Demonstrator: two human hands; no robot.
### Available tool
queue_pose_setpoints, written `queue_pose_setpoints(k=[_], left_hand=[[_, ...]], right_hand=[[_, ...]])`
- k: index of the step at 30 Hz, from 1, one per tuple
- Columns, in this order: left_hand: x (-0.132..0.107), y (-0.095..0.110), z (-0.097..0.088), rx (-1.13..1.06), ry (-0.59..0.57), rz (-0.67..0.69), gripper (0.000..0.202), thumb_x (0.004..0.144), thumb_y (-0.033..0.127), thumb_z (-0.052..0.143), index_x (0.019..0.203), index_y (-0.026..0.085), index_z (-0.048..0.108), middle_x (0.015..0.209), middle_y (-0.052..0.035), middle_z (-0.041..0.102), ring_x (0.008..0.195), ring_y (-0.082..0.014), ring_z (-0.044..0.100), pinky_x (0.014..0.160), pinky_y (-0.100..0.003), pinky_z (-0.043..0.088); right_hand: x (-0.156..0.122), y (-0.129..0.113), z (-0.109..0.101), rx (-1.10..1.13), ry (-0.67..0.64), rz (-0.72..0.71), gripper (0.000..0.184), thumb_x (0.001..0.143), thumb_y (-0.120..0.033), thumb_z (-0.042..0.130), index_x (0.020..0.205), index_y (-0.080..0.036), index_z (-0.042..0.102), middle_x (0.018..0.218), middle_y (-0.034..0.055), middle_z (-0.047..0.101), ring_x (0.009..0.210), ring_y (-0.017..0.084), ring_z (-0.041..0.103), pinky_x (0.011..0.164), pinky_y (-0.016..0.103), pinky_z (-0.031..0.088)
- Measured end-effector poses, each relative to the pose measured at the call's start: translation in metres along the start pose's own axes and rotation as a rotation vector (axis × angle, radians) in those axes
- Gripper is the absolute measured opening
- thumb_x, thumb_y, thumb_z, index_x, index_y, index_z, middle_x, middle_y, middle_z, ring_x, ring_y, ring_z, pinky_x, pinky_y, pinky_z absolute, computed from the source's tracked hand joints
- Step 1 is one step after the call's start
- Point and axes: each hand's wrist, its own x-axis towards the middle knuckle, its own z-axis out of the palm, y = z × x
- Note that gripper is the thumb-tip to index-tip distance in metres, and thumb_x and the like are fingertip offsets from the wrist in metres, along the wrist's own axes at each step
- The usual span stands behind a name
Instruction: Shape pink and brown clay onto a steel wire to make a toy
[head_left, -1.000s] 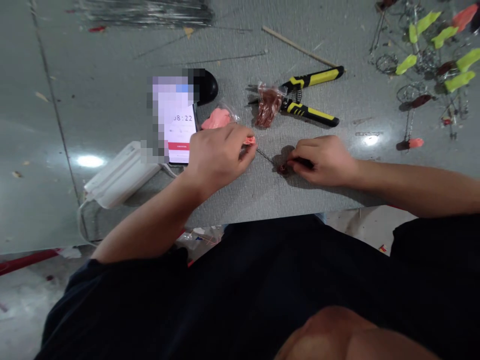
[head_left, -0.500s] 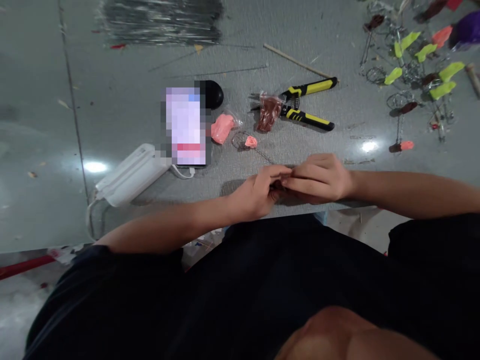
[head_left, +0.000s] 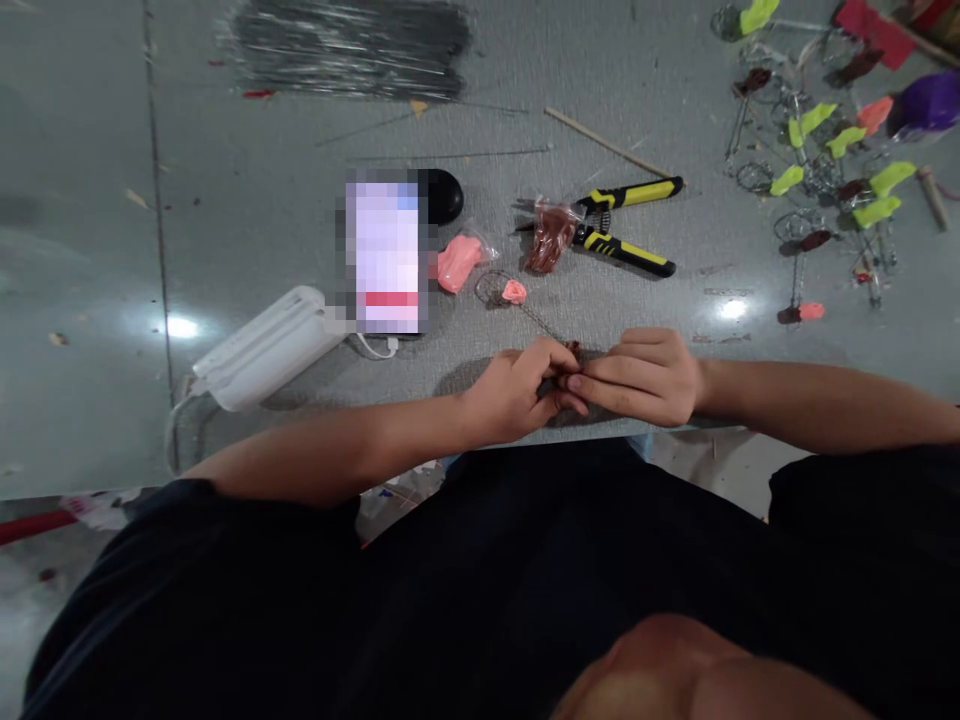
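Fingertips (head_left: 575,382) together at a small brown piece (head_left: 573,347)

The brown piece shows just beyond the fingertips, seemingly at the near end of a twisted wire (head_left: 546,323) whose far end carries a coral piece (head_left: 514,292) beside a wire loop (head_left: 491,288). Good handling here would mean light, even pressure from 2 sides, with the twisted wire kept straight and the coral piece left lying on the table (head_left: 262,220). The left hand (head_left: 514,395) curls with thumb and forefinger slightly parted; the right hand (head_left: 649,380) lies flatter, fingers together, its tips against the left's. Whether either hand grips anything cannot be told, since the fingers hide what lies between them. The forearms (head_left: 330,448) extend from opposite sides, low over the table's near edge, wrists nearly straight.
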Motion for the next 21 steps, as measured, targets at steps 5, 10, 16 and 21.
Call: queue_pose_setpoints(k=[5, 10, 16, 21], left_hand=[[0.007, 0.003, -0.005, 0.023, 0.083, 0.042, 0.028, 0.108, 0.048, 0.076, 0.101, 0.022, 0.067, 0.083, -0.0011, 0.080, 0.069, -0.0140, 0.075, 0.065, -0.027, 0.057], [0.010, 0.003, -0.006, 0.025, 0.110, 0.031, 0.032, 0.112, 0.051, 0.068, 0.102, 0.020, 0.073, 0.086, -0.0026, 0.082, 0.067, -0.0121, 0.071, 0.062, -0.025, 0.054], [0.012, 0.000, -0.004, -0.013, 0.206, 0.086, 0.030, 0.107, 0.047, 0.079, 0.098, 0.019, 0.078, 0.080, -0.0006, 0.082, 0.061, -0.0090, 0.069, 0.058, -0.021, 0.051], [0.013, 0.000, -0.003, -0.085, 0.173, 0.055, 0.031, 0.104, 0.048, 0.083, 0.098, 0.019, 0.078, 0.077, -0.0004, 0.082, 0.060, -0.0092, 0.068, 0.055, -0.021, 0.049]], right_hand=[[-0.007, 0.004, -0.001, 0.022, -0.043, 0.067, 0.018, 0.111, -0.026, 0.069, 0.124, -0.028, 0.081, 0.109, 0.0021, 0.085, 0.082, 0.014, 0.077, 0.063, 0.028, 0.058], [-0.013, 0.004, 0.007, 0.084, 0.074, 0.209, 0.025, 0.114, -0.025, 0.061, 0.136, -0.025, 0.072, 0.109, 0.0047, 0.085, 0.085, 0.015, 0.078, 0.066, 0.030, 0.061], [-0.006, -0.002, 0.014, 0.112, 0.145, 0.208, 0.025, 0.109, -0.024, 0.071, 0.132, -0.013, 0.073, 0.105, 0.0091, 0.083, 0.085, 0.016, 0.078, 0.066, 0.029, 0.062], [-0.006, 0.000, 0.012, 0.144, 0.102, 0.199, 0.023, 0.114, -0.025, 0.064, 0.132, -0.015, 0.073, 0.104, 0.0072, 0.081, 0.085, 0.016, 0.077, 0.069, 0.029, 0.062]])
